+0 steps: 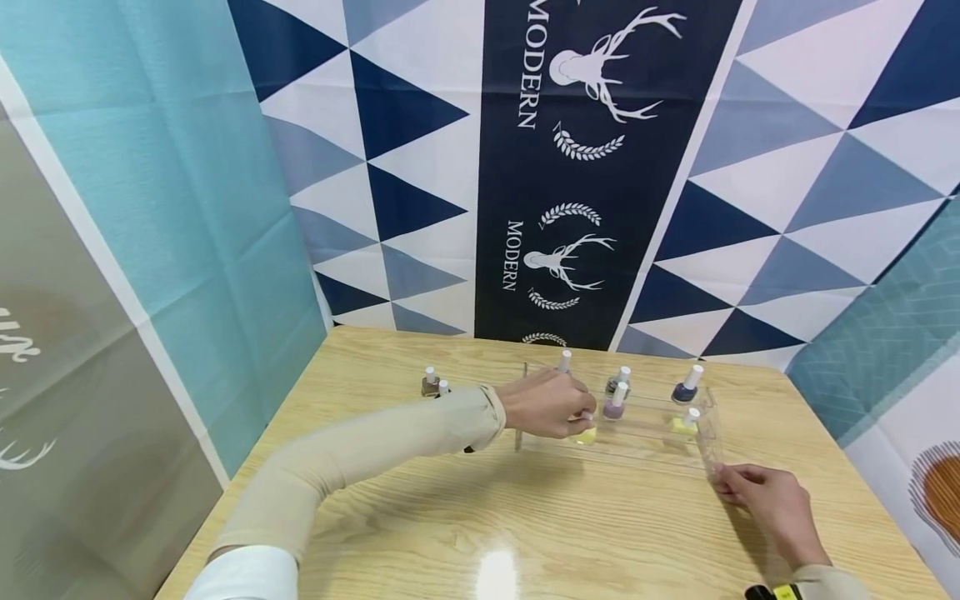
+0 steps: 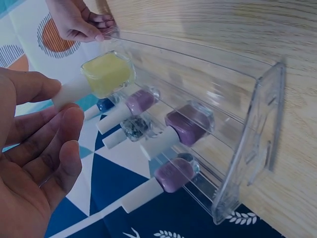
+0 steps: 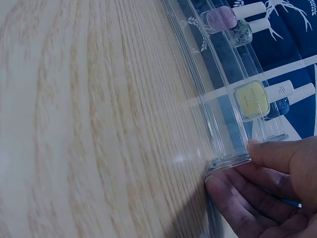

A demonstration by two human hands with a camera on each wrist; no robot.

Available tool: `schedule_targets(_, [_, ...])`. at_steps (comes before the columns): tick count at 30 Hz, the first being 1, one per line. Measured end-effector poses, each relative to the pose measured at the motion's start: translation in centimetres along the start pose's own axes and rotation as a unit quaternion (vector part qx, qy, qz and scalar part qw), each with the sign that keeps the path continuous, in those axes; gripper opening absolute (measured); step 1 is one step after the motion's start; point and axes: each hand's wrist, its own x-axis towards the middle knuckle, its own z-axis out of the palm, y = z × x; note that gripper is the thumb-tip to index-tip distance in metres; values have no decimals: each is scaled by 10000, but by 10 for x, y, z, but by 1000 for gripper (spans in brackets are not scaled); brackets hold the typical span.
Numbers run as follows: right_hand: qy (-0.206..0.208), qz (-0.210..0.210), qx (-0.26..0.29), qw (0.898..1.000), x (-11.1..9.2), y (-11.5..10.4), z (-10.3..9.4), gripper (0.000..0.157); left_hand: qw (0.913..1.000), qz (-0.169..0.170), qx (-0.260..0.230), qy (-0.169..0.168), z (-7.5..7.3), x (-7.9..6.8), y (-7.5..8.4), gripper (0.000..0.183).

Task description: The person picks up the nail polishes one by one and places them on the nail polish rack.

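My left hand (image 1: pixel 547 404) pinches the white cap of a yellow nail polish bottle (image 2: pixel 108 74) between thumb and fingers. The bottle is at the front tier of a clear acrylic rack (image 2: pixel 262 119); whether it touches the tier I cannot tell. At the rack's right end, my right hand (image 1: pixel 772 500) grips the side panel between thumb and fingers. On the rack stand a second yellow bottle (image 3: pixel 252 100), a dark blue one (image 1: pixel 684 393), a glittery one (image 2: pixel 134 128) and several purple ones, including a front purple bottle (image 2: pixel 188 124).
Left of the rack, a brown polish bottle (image 1: pixel 430 383) stands on the wooden table (image 1: pixel 450 517). Beside it a white cap (image 1: pixel 443 387) shows above my left sleeve, which hides the rest. Patterned cloth (image 1: pixel 420 167) hangs behind the table's back edge.
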Motion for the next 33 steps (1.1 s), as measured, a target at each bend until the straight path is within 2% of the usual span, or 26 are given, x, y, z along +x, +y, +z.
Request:
schedule_targets(14, [-45, 5, -46, 10000, 0, -1, 0, 63, 9991, 71, -383, -182, 0, 14, 6, 22])
schedule_targets(20, [-37, -4, -59, 10000, -1, 1, 0, 62, 9994, 222, -208, -193, 2, 24, 10, 20])
schedule_targets(27, [-23, -12, 34, 10000, 0, 3, 0, 63, 9995, 197, 28, -263, 4, 34, 14, 26])
schedule_targets(33, [-4, 30, 109, 9999, 1, 4, 2, 63, 9996, 182, 140, -170, 7, 40, 14, 26])
